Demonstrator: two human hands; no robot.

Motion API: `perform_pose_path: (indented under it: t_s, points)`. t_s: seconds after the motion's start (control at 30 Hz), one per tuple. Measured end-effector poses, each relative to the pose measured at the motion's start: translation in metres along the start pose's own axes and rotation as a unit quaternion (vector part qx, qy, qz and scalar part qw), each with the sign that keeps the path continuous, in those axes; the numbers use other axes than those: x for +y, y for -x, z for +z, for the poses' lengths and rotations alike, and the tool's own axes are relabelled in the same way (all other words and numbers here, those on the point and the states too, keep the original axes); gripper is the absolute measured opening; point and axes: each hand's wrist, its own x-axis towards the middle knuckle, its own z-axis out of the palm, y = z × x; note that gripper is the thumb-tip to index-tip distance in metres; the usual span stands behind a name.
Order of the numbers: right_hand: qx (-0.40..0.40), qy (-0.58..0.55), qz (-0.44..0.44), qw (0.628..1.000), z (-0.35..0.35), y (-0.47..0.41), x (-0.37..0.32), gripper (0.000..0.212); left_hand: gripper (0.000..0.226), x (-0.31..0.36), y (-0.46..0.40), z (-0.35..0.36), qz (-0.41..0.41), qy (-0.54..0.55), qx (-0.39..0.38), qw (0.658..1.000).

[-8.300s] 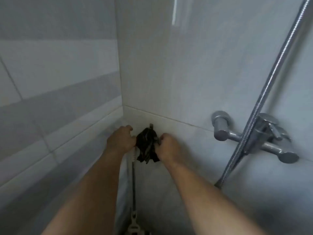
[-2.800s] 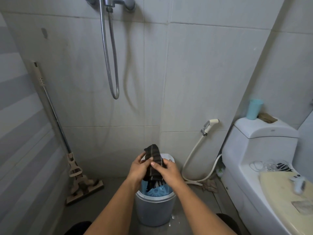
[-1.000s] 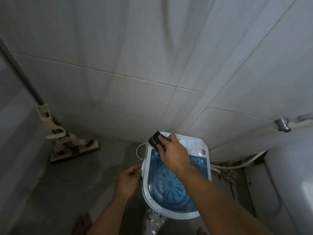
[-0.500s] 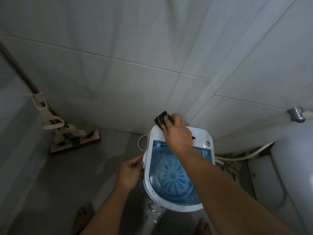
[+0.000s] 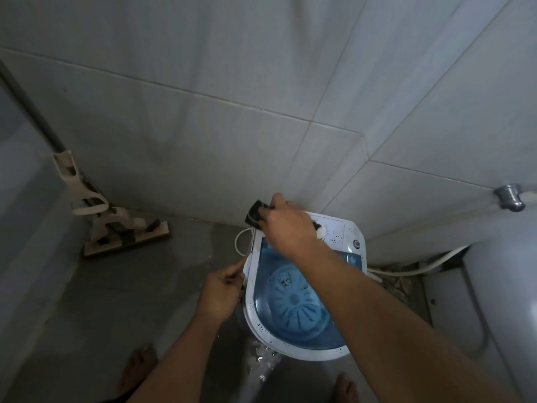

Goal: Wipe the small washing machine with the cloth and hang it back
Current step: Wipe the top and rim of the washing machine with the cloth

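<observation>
The small washing machine (image 5: 340,231) stands on the floor against the tiled wall, white-rimmed with a see-through blue lid and dark specks on its top. My right hand (image 5: 286,228) presses the dark folded cloth (image 5: 255,215) on the machine's back left corner, by the control panel. My left hand (image 5: 220,292) grips the machine's left rim, thumb and fingers closed on the edge.
A mop (image 5: 116,228) leans in the left corner, its head on the grey floor. A white hose (image 5: 412,269) runs behind the machine toward the toilet (image 5: 505,301) at the right. My bare feet (image 5: 136,367) show at the bottom. Water glistens on the floor in front.
My right hand stays at the machine's back left corner with the cloth, shifted only slightly. My left hand keeps its hold on the left rim.
</observation>
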Motion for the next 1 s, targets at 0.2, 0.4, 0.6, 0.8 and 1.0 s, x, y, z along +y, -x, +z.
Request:
perform_pose_path:
  t_s: [0.2, 0.4, 0.6, 0.8, 1.0]
  points:
    - [-0.006, 0.041, 0.009, 0.999, 0.003, -0.020, 0.000, 0.022, 0.044, 0.008, 0.004, 0.000, -0.007, -0.021, -0.008, 1.000]
    - [0.042, -0.004, -0.026, 0.999, 0.017, 0.031, -0.001, 0.035, 0.042, 0.006, -0.002, -0.003, -0.013, -0.051, -0.016, 0.999]
    - [0.031, -0.029, -0.006, 0.999, 0.002, 0.030, 0.027, 0.040, 0.042, 0.008, 0.001, -0.001, -0.008, -0.037, -0.018, 0.999]
    - [0.070, -0.052, 0.097, 0.991, -0.001, 0.029, 0.049, 0.037, 0.040, 0.008, -0.001, -0.001, -0.020, -0.054, -0.009, 0.998]
    - [0.115, -0.062, 0.090, 0.987, 0.029, 0.082, 0.033, 0.040, 0.040, 0.011, 0.005, 0.001, -0.024, -0.044, -0.010, 0.999]
